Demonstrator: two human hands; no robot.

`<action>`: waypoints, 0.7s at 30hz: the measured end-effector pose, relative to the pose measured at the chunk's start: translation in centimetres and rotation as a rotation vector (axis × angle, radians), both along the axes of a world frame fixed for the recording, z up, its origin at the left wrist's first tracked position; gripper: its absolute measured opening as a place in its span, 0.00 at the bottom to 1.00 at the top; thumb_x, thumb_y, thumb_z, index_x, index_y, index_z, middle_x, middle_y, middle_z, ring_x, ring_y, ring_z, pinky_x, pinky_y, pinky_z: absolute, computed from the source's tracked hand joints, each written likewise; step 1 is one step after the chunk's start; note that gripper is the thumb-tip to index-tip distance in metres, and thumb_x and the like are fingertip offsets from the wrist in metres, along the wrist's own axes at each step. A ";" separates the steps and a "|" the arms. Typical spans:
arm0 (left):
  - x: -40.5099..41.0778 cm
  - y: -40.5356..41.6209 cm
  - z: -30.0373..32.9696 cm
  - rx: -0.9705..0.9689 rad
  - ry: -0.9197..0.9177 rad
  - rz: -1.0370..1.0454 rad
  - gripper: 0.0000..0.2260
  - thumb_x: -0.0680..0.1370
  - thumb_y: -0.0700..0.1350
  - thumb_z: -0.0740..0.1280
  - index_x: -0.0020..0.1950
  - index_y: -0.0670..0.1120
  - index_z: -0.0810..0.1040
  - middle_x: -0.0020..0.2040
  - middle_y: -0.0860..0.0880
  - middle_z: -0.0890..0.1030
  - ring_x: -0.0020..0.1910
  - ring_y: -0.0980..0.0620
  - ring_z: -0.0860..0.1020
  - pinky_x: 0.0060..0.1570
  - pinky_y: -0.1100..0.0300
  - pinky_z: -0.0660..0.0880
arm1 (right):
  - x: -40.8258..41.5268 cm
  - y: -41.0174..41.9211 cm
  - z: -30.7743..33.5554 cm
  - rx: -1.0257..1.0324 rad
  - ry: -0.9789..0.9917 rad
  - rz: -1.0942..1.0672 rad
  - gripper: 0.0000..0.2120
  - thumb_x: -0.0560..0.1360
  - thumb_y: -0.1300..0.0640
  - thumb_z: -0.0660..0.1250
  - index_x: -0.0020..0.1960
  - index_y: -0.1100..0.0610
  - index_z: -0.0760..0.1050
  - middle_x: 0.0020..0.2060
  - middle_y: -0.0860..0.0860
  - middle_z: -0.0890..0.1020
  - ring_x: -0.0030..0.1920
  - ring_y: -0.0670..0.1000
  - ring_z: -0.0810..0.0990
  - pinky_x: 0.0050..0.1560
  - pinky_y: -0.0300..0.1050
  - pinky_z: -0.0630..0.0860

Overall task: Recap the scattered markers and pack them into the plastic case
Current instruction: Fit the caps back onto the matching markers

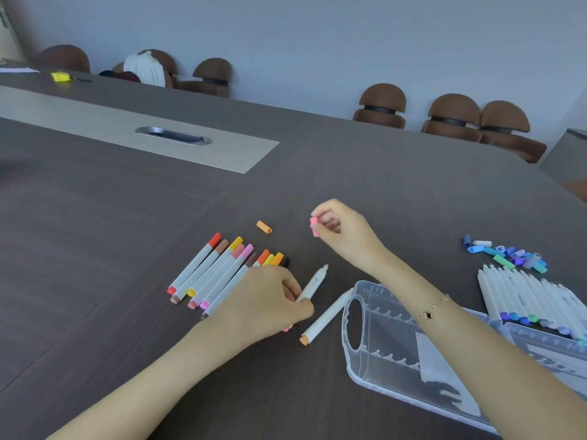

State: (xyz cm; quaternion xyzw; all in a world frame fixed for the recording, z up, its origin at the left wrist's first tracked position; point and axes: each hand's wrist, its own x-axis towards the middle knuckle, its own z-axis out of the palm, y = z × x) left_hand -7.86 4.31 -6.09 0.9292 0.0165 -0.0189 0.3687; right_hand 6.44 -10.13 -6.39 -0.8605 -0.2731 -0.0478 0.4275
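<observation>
Dark wood-grain table (127, 233) fills most of the frame, and we look down on our two bare hands working at its centre. Our left hand (270, 300), at lower centre, curls its fingers around an uncapped white marker (313, 282), whose bare tip points toward the upper right. Our right hand (340, 227), just above centre, pinches a small pink cap (313, 224) between thumb and fingertips, held apart from the marker's tip. A gold bracelet (432, 309) circles the right wrist. Left of the hands lies a tidy row of capped markers (216, 274) in red, brown, yellow, pink and orange, side by side and partly hidden under the left hand. A loose orange cap (264, 227) sits alone above that row. A second uncapped marker (327, 315) with an orange end lies just beside the clear plastic case (359, 350), which rests open at lower right beneath our right forearm. At the right edge, a row of uncapped white markers (521, 293) with blue and purple ends lies against the case, and a heap of blue, green and purple caps (508, 254) sits above them. Brown chairs (381, 106) line the grey wall along the top.
</observation>
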 end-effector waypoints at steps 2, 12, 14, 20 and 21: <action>-0.1 0.6 0.4 -0.064 -0.089 0.064 0.03 0.72 0.48 0.69 0.40 0.50 0.78 0.30 0.53 0.82 0.27 0.68 0.76 0.36 0.79 0.69 | -1.0 -0.5 1.0 0.178 0.143 -0.026 0.11 0.77 0.56 0.65 0.59 0.49 0.75 0.41 0.48 0.85 0.43 0.42 0.80 0.46 0.33 0.75; -0.2 1.4 0.7 -0.109 -0.181 0.125 0.04 0.72 0.48 0.70 0.37 0.51 0.78 0.32 0.51 0.82 0.24 0.64 0.76 0.62 0.55 0.69 | -3.5 -0.9 2.0 0.317 0.463 -0.054 0.08 0.78 0.52 0.65 0.54 0.51 0.80 0.47 0.48 0.85 0.41 0.46 0.76 0.43 0.41 0.72; -0.2 1.5 0.8 -0.119 -0.197 0.119 0.04 0.72 0.48 0.70 0.37 0.51 0.78 0.32 0.52 0.82 0.24 0.64 0.75 0.49 0.66 0.71 | -3.7 -0.7 2.0 0.295 0.456 -0.057 0.08 0.78 0.51 0.65 0.54 0.51 0.80 0.47 0.48 0.85 0.41 0.45 0.76 0.42 0.41 0.73; 0.0 1.8 0.7 -0.087 -0.191 0.137 0.06 0.72 0.48 0.70 0.37 0.54 0.76 0.32 0.55 0.80 0.28 0.61 0.77 0.32 0.75 0.70 | -4.2 -0.1 2.2 0.210 0.422 -0.026 0.10 0.78 0.49 0.66 0.55 0.51 0.80 0.46 0.46 0.85 0.39 0.43 0.76 0.42 0.38 0.74; 0.0 1.8 0.6 -0.095 -0.192 0.144 0.04 0.73 0.48 0.70 0.38 0.53 0.77 0.33 0.55 0.80 0.30 0.59 0.77 0.34 0.72 0.71 | -4.2 0.0 2.2 0.204 0.415 -0.028 0.09 0.78 0.50 0.66 0.55 0.52 0.80 0.45 0.46 0.85 0.39 0.43 0.77 0.42 0.38 0.74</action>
